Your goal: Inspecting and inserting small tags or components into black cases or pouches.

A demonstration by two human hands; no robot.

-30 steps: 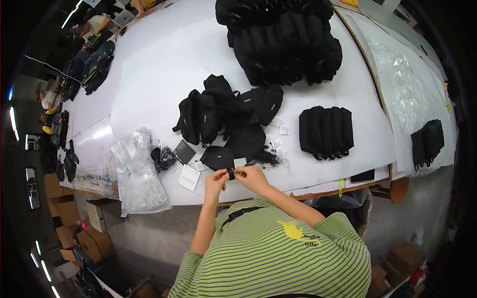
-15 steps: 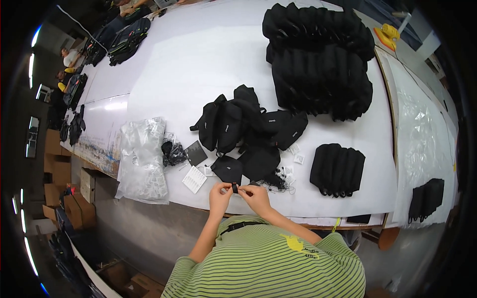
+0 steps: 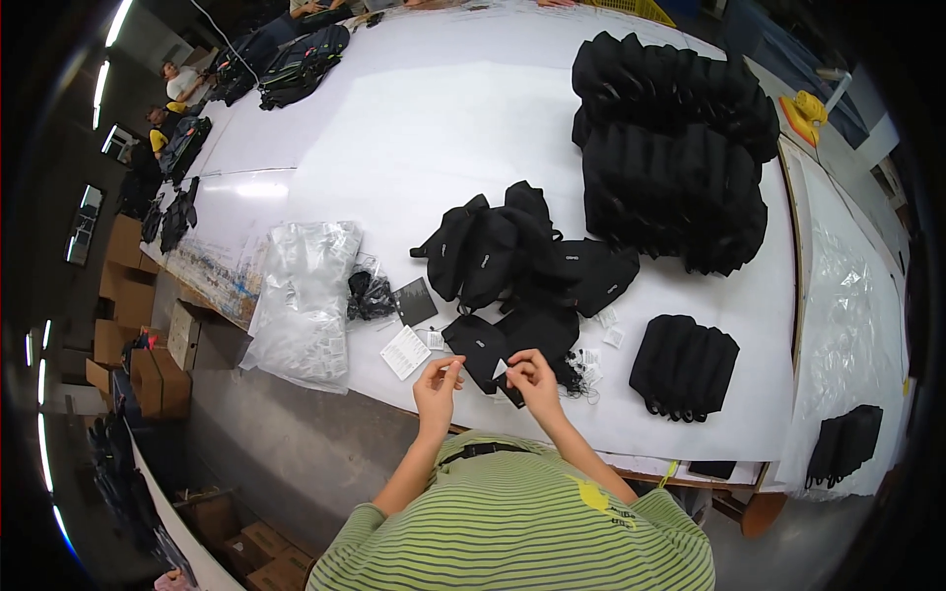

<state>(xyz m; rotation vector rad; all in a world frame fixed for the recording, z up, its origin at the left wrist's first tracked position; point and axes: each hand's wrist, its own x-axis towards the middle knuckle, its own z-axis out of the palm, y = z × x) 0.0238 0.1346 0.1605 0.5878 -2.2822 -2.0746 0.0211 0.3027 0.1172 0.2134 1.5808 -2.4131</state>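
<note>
My left hand [image 3: 437, 392] is closed in a pinch just above the table's near edge; what its fingertips hold, if anything, is too small to make out. To its right, my right hand [image 3: 533, 380] pinches a small white tag [image 3: 500, 369]. Beneath and just beyond both hands lies a flat black pouch [image 3: 477, 347], its lower end close to my right fingers. A heap of black bags [image 3: 490, 258] rises behind it. Beside my right hand are a tangle of black cords and several white tags [image 3: 588, 366]. A white printed card [image 3: 405, 353] rests beyond my left hand.
A clear plastic bag of white items [image 3: 304, 300] lies left, near a small bag of black pieces [image 3: 370, 295] and a dark card [image 3: 415, 301]. On the right are a large stack of black bags [image 3: 675, 187] and a smaller bundle [image 3: 684, 366]. People work at the far left.
My hands, together at a black piece before, have moved apart. A white tag now shows at my right fingertips. The whole view has shifted, with the table appearing lower and further right.
</note>
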